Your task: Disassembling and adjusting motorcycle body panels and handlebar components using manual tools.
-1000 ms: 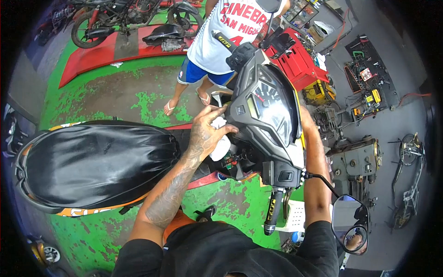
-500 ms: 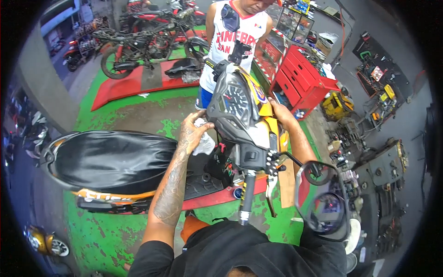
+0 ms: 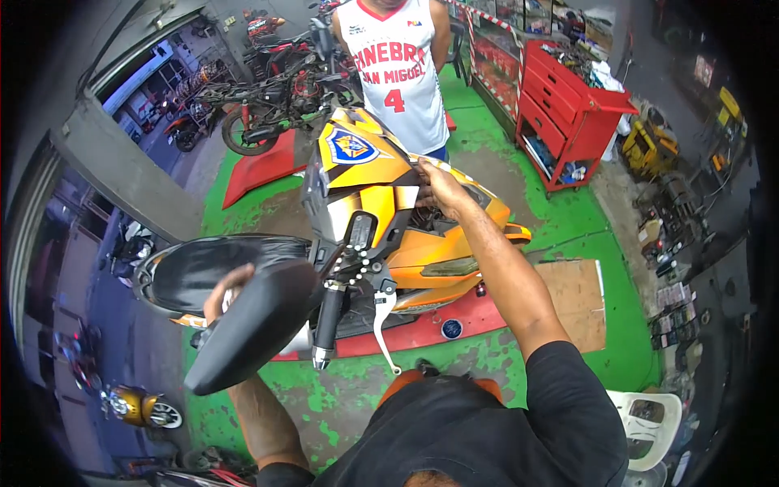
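A yellow and black scooter stands in front of me, its handlebar cover (image 3: pixel 381 209) facing up with a blue and white shield sticker. My right hand (image 3: pixel 441 188) grips the right edge of this cover, fingers curled against the panel. Off to the left, my left hand (image 3: pixel 230 289) is partly hidden behind the black mirror (image 3: pixel 253 333); its visible fingers are bent over the seat area, and what they hold, if anything, cannot be seen. Between my arms are the dark handlebar grip (image 3: pixel 328 323) and a white brake lever (image 3: pixel 383 321). The black seat (image 3: pixel 191 261) lies beyond the mirror.
A person in a white jersey (image 3: pixel 396 69) stands behind the scooter, near a red tool cabinet (image 3: pixel 560 105). Cardboard (image 3: pixel 572 300) lies on the green floor to the right, near a white plastic chair (image 3: pixel 649 422). A small blue round container (image 3: pixel 452 328) rests on the red platform (image 3: pixel 487 321).
The handlebar has turned, bringing its yellow front into view and the mirror from right to left. My left hand has left the dashboard side and moved left behind the mirror. My right hand stays on the cover.
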The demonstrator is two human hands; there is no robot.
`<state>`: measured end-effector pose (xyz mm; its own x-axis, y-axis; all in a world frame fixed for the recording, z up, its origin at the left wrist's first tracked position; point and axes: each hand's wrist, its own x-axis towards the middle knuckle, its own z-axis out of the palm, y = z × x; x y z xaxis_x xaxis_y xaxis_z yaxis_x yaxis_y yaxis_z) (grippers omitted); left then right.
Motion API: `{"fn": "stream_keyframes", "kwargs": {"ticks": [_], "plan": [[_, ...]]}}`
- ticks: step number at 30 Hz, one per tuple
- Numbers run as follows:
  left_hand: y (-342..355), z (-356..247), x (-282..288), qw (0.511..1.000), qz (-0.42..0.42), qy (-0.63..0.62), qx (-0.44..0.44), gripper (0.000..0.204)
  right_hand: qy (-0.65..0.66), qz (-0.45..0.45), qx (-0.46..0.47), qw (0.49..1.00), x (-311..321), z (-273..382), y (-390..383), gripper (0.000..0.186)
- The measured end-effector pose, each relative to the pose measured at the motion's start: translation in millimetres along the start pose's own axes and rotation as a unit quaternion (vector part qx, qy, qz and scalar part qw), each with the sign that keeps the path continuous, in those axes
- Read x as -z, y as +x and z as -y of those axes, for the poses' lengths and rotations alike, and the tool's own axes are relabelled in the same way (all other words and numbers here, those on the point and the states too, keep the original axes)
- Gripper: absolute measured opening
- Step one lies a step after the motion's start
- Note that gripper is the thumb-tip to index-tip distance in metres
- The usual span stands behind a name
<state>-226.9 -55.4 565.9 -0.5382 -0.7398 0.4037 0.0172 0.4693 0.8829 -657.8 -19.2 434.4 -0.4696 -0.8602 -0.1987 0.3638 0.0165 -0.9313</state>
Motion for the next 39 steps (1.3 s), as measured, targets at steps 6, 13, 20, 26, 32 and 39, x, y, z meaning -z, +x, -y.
{"fn": "stream_keyframes", "kwargs": {"ticks": [6,13,20,26,32,39], "plan": [[-26,-10,-38,0.938,0.163,0.296,0.075,0.062,-0.018,0.021,0.055,0.998,19,2,-1,0.049],[-31,-2,-86,0.912,0.157,0.366,0.097,0.073,-0.183,0.048,0.066,0.98,19,38,60,0.057],[-35,-13,-116,0.854,0.088,0.497,0.124,0.054,-0.398,0.117,0.072,0.907,9,81,103,0.071],[-24,-21,-147,0.814,0.026,0.556,0.165,0.03,-0.418,0.277,0.03,0.864,24,107,114,0.074],[-18,-23,-171,0.765,-0.023,0.614,0.191,0.024,-0.35,0.305,0.059,0.884,32,105,113,0.06],[-16,-22,-183,0.748,-0.05,0.639,0.171,0.023,-0.227,0.273,0.101,0.929,32,82,112,0.049]]}}
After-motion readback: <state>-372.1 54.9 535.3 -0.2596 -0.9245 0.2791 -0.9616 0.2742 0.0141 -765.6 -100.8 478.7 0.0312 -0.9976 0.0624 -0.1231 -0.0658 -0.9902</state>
